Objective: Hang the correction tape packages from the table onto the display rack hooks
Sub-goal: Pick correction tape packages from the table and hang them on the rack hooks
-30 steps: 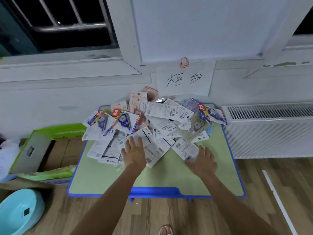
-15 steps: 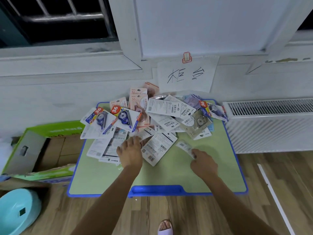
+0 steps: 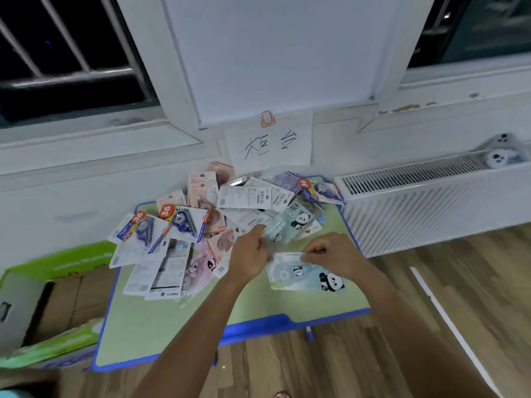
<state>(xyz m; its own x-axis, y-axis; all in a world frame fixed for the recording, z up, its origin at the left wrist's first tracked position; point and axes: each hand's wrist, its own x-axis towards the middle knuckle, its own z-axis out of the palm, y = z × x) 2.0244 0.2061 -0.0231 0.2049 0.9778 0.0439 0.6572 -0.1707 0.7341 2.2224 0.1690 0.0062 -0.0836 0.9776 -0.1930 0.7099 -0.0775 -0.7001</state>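
over table, right hand pinches panda package.

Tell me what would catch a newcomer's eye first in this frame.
A messy pile of packages covers the far half of the green table. In front of it, the right hand pinches a light blue panda package; the left hand touches another. A handwritten paper sign hangs above.

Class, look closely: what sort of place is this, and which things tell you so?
Probably a home room staged as a shop counter: low table heaped with correction tape packages, handwritten sign taped to the wall, radiator beside it.
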